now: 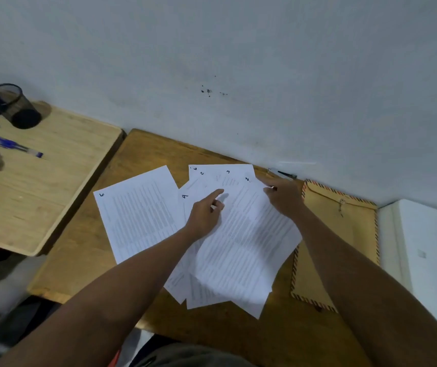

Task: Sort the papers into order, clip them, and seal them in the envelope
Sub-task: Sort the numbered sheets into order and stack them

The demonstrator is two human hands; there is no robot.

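Note:
Several white printed papers [241, 250] lie fanned and overlapping on the brown table [79, 250], with handwritten numbers at their top corners. One sheet marked 5 [137, 221] lies apart at the left. My left hand [205, 215] rests on the fan, its index finger stretched out and pressing on a sheet, the other fingers curled. At the top right corner of the uppermost sheet, my right hand [283, 197] pinches the paper's edge. A tan envelope [344, 234] with a striped border and a string clasp lies to the right, partly under the papers. A small silver and black clip [282, 174] lies by the wall.
The grey wall runs close behind the table. A lighter wooden table [39, 181] at the left carries black mesh pen cups [13, 107] and blue pens [16, 147]. A white box-like object [429, 247] stands to the right of the envelope.

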